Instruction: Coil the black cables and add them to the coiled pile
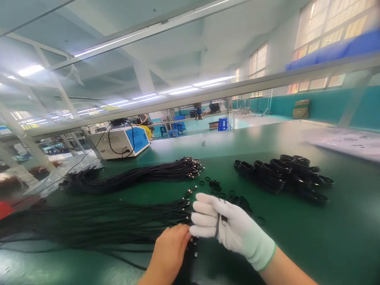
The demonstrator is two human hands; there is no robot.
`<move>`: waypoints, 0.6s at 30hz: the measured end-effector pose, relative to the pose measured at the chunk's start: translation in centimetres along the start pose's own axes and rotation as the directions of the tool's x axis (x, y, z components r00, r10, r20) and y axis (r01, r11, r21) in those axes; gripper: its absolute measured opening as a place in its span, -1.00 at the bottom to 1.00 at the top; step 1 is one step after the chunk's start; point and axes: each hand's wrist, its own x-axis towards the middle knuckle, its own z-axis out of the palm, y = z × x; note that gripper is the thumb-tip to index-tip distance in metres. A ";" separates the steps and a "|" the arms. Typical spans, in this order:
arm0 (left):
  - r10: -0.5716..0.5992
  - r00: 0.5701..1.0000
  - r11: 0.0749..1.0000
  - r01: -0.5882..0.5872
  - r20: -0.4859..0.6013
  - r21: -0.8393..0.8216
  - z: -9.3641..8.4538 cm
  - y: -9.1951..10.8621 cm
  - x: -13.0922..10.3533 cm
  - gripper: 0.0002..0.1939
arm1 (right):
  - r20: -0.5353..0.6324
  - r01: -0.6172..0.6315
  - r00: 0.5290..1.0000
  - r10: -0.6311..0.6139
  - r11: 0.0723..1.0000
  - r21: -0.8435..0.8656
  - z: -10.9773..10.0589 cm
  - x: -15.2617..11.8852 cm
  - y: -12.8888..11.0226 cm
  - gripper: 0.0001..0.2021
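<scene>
Evidently for easy reach, black cables [74, 229] lie plug ends [188, 203] together on the desk [341, 237]; bare left hand [172, 245] bent among them, grip unclear; gloved right hand [236, 227] half-curled, holding a connector [224, 221].

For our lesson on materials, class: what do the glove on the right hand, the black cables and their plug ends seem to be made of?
Glove: probably knitted fabric, matt white; it fits closely round the fingers and shows no shine.
Cables: likely plastic- or rubber-covered, black; they bend in smooth curves.
Plug ends: apparently metal, silvery; they catch the light.
</scene>
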 end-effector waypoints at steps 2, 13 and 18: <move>0.213 0.974 0.948 -0.189 -0.072 0.256 0.6 0.4 -1.7 -0.75 | -0.058 0.047 0.997 -0.050 0.997 -0.057 -0.2 0.1 -0.2 -0.84; 0.247 0.958 0.963 -0.226 0.145 -0.150 -8.1 3.6 2.5 -0.93 | 0.092 -0.462 0.881 0.465 0.886 -0.053 -1.6 -0.8 4.3 -0.66; 0.127 0.974 0.883 -0.026 0.185 -0.468 -5.0 0.9 2.2 -0.89 | 0.137 -0.454 0.881 0.453 0.891 -0.026 -1.9 -0.7 4.5 -0.67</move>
